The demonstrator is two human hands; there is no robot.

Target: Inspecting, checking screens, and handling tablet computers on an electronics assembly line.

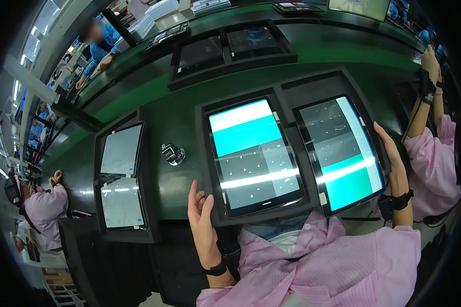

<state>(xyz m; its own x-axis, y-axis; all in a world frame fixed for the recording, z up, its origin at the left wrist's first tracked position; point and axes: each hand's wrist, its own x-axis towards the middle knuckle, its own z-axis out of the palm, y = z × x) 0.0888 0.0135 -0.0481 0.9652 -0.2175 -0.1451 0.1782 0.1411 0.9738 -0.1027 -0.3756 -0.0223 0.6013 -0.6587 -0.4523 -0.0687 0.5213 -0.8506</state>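
Note:
My left hand (204,223) holds nothing. Its fingers are apart beside the lower left edge of a black two-slot tray (206,153). In that tray's left slot lies a tablet (258,169), its lit screen showing white, cyan and grey areas with small icons. My right hand (391,156) grips the right edge of a second lit tablet (338,148), its fingers partly hidden behind that edge. This tablet sits askew over the right slot, whose bare upper part shows behind it. Pale tabs stick out from both tablets' edges.
At left stands another black tray (98,204) with two pale-screened tablets. A small device on a clear round base (173,154) stands between the trays. Farther back is a tray with two dark tablets (232,69). Co-workers sit at left (46,210) and right (430,153).

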